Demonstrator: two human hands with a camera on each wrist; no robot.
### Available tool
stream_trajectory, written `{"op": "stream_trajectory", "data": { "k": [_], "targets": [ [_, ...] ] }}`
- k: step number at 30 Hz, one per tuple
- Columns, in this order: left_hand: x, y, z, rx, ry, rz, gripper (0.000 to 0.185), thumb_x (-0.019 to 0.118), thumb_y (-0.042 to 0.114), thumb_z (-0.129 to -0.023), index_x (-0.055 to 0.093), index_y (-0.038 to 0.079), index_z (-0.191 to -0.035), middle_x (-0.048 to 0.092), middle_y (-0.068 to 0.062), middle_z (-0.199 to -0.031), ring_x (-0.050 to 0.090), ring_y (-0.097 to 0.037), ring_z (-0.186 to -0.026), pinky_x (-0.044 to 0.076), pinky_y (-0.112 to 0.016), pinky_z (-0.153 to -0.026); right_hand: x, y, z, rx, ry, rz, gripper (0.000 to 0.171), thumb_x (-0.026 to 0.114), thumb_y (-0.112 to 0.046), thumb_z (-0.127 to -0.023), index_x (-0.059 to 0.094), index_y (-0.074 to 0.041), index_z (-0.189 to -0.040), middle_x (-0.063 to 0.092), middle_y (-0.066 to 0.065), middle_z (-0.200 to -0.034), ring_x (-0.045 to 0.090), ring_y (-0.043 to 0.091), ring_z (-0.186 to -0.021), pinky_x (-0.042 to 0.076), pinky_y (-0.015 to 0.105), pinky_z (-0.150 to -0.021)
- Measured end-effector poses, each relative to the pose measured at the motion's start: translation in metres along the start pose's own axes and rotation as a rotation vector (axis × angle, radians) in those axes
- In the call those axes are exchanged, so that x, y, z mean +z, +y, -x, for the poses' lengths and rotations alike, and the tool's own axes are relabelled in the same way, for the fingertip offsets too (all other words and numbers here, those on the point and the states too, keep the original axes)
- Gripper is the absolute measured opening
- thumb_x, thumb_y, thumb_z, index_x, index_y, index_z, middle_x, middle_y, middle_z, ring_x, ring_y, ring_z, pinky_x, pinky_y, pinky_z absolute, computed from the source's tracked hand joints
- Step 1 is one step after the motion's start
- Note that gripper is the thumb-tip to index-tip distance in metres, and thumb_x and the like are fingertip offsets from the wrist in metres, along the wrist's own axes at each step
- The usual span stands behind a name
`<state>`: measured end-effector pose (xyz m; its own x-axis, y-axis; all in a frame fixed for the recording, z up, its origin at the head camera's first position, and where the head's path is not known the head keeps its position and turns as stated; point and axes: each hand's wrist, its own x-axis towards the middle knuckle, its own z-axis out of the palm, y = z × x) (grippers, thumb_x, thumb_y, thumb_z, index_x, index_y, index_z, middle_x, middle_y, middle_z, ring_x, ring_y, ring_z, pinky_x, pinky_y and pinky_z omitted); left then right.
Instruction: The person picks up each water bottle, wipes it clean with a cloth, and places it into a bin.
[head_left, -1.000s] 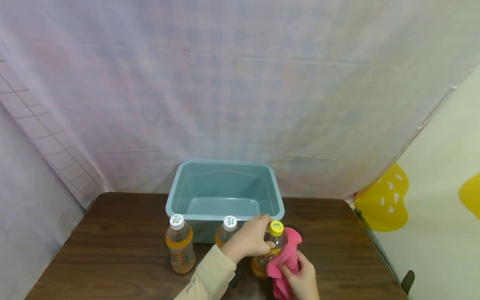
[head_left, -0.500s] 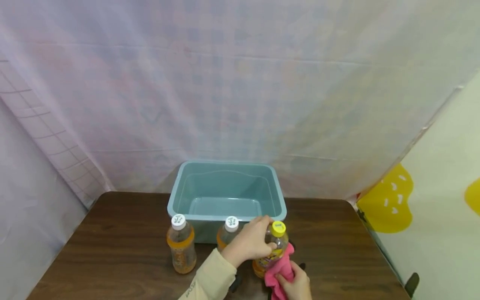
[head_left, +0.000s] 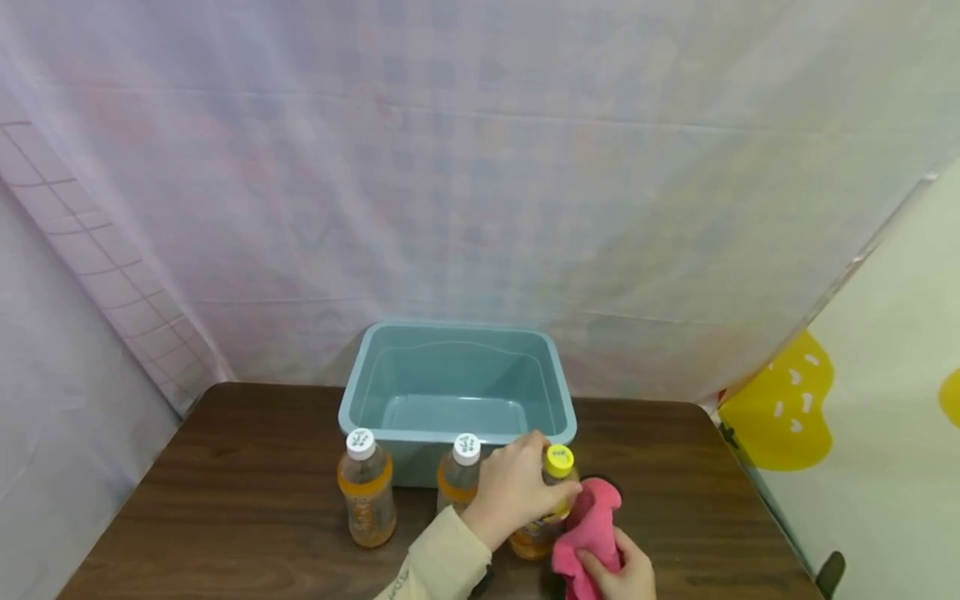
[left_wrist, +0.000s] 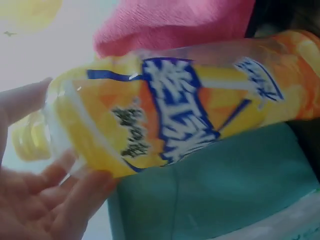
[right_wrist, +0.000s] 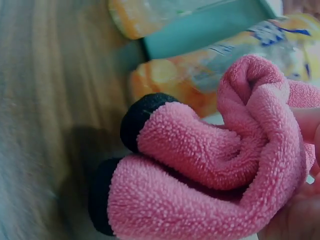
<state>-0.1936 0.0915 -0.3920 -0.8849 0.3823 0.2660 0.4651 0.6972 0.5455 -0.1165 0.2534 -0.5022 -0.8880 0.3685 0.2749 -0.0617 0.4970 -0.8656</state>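
A yellow-capped bottle (head_left: 546,508) of orange drink stands on the dark wooden worktop (head_left: 225,517), just in front of the right corner of a teal plastic tub (head_left: 457,385). The left hand (head_left: 517,487) grips the bottle by its upper part, fingers (left_wrist: 75,200) curled round the neck and shoulder just under the cap; in the left wrist view the blue-and-white label (left_wrist: 177,112) is in plain sight below the thumb. A bunched pink cloth (head_left: 588,529) is pressed against the bottle's right side, held from below by the right hand (head_left: 622,575), whose fingers pinch the folded fabric; the right wrist view shows the fleecy cloth (right_wrist: 215,160) rolled over on itself, with two dark rounded shapes beneath it that cannot be made out. A cream sleeve (head_left: 438,562) covers the left forearm. Two more bottles with white caps stand to the left in front of the tub: the middle bottle (head_left: 459,479) just beside the left hand, the far-left bottle (head_left: 366,492) a little apart. A pale checked curtain (head_left: 450,167) hangs behind.
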Motion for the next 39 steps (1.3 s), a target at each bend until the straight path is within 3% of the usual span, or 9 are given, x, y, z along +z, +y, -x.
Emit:
{"op": "stream_trajectory", "data": {
  "k": [8, 13, 20, 26, 31, 34, 39],
  "targets": [
    [-0.010, -0.006, 0.000, 0.082, -0.139, 0.097, 0.053, 0.075, 0.035, -0.072, 0.058, 0.011, -0.115, 0.054, -0.002, -0.105, 0.052, -0.015, -0.096, 0.046, -0.026, -0.080, -0.021, -0.018, 0.000, -0.011, 0.040, -0.030, 0.027, 0.075, 0.002, -0.065, 0.061, 0.005, -0.087, 0.057, -0.016, -0.064, 0.050, -0.001, -0.055, 0.042, 0.016, -0.049],
    [-0.013, -0.008, -0.002, 0.097, -0.157, 0.150, 0.050, 0.076, 0.027, -0.070, 0.056, 0.007, -0.111, 0.057, -0.002, -0.104, 0.055, -0.015, -0.095, 0.046, -0.025, -0.080, -0.029, -0.029, -0.001, -0.017, 0.057, -0.046, 0.026, 0.076, 0.003, -0.064, 0.063, -0.001, -0.087, 0.058, -0.014, -0.065, 0.052, 0.000, -0.056, 0.043, 0.016, -0.049],
    [-0.014, -0.011, -0.003, 0.163, -0.181, 0.088, 0.047, 0.073, 0.027, -0.073, 0.059, 0.010, -0.114, 0.055, -0.001, -0.110, 0.051, -0.015, -0.103, 0.043, -0.027, -0.088, -0.032, -0.040, -0.006, -0.079, 0.071, -0.083, 0.029, 0.073, 0.009, -0.063, 0.064, -0.006, -0.086, 0.060, -0.010, -0.067, 0.053, 0.001, -0.057, 0.043, 0.015, -0.051],
    [-0.015, -0.010, -0.005, 0.195, -0.236, 0.093, 0.048, 0.069, 0.019, -0.076, 0.055, 0.009, -0.121, 0.056, -0.002, -0.120, 0.048, -0.018, -0.115, 0.038, -0.030, -0.096, -0.030, -0.059, -0.014, -0.030, -0.004, -0.114, 0.028, 0.073, 0.004, -0.069, 0.062, 0.001, -0.095, 0.061, -0.011, -0.071, 0.054, 0.003, -0.060, 0.046, 0.020, -0.054],
    [-0.015, -0.010, -0.007, 0.212, -0.245, 0.131, 0.040, 0.064, 0.010, -0.074, 0.056, 0.006, -0.113, 0.059, -0.003, -0.113, 0.053, -0.014, -0.106, 0.042, -0.026, -0.090, -0.028, -0.074, -0.026, -0.076, -0.038, -0.037, 0.030, 0.074, -0.001, -0.071, 0.062, 0.000, -0.099, 0.063, -0.005, -0.077, 0.054, 0.004, -0.064, 0.048, 0.023, -0.057],
    [-0.015, -0.010, -0.006, 0.234, -0.234, 0.134, 0.035, 0.064, 0.012, -0.074, 0.058, 0.006, -0.108, 0.059, -0.004, -0.108, 0.054, -0.013, -0.100, 0.044, -0.024, -0.085, -0.029, -0.079, -0.032, -0.112, -0.059, 0.016, 0.032, 0.074, -0.003, -0.072, 0.062, -0.001, -0.102, 0.064, 0.003, -0.084, 0.054, 0.004, -0.066, 0.047, 0.023, -0.059],
    [-0.016, -0.007, -0.005, 0.190, -0.233, 0.103, 0.039, 0.067, 0.019, -0.078, 0.057, 0.006, -0.114, 0.057, -0.006, -0.115, 0.053, -0.016, -0.106, 0.044, -0.028, -0.088, -0.028, -0.081, -0.038, -0.163, -0.074, 0.038, 0.034, 0.075, -0.001, -0.070, 0.063, -0.002, -0.102, 0.066, 0.009, -0.089, 0.055, 0.003, -0.069, 0.048, 0.023, -0.061]
  ]
}}
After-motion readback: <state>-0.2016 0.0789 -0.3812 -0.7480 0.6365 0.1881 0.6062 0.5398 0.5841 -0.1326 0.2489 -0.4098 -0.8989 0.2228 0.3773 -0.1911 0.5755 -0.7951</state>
